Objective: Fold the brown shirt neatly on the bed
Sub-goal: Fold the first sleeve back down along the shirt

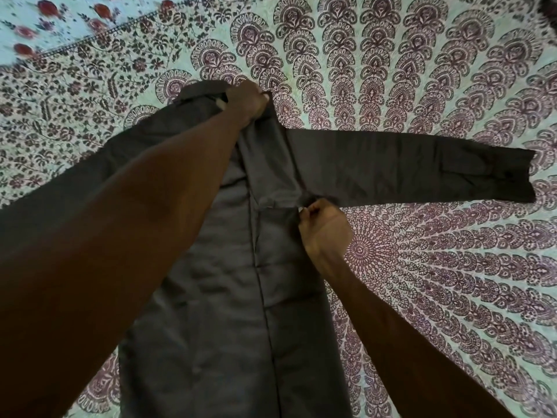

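Observation:
The brown shirt (pixel 229 297) lies flat on the bed, collar at the far end and hem toward me. Its right side is folded inward along the body, and the right sleeve (pixel 422 167) stretches straight out to the right across the bedspread. My left hand (pixel 247 101) reaches across the shirt and grips the fabric at the shoulder beside the collar. My right hand (pixel 324 227) pinches the folded edge at the armpit, where the sleeve meets the body. My left forearm hides the shirt's left side.
The bedspread (pixel 422 70) is pale green with a dark maroon paisley pattern fanning out from a round motif at the right. A second cloth with red flowers (pixel 45 22) lies at the far left corner.

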